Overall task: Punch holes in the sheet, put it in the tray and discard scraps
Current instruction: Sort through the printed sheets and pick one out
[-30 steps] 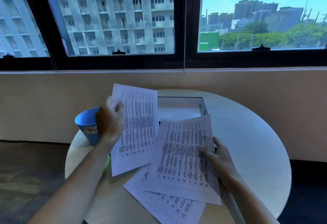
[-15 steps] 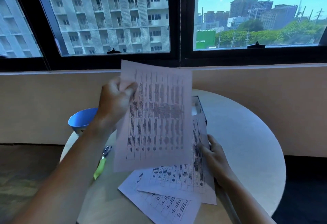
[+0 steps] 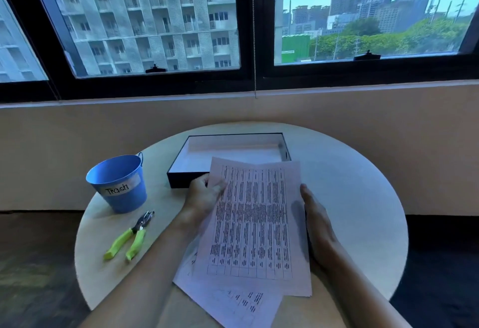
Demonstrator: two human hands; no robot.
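A printed sheet (image 3: pixel 255 221) lies on top of the paper stack at the table's front. My left hand (image 3: pixel 204 193) pinches its upper left edge, thumb on top. Along the sheet's right edge rests my right hand (image 3: pixel 315 220), fingers flat and together against the paper. Beneath it, another printed sheet (image 3: pixel 233 301) sticks out toward me. A black tray with a white inside (image 3: pixel 181 175) stands behind the sheets. To the left lies a hole punch with green handles (image 3: pixel 131 237). A blue bucket labelled Trash (image 3: pixel 118 182) stands behind the punch.
The round pale table (image 3: pixel 363 211) stands against a beige wall under dark-framed windows. Dark floor lies on both sides of the table.
My left hand has brought the raised sheet down from the air onto the stack. The right hand has shifted to that sheet's right edge. The bucket and punch have come fully into view.
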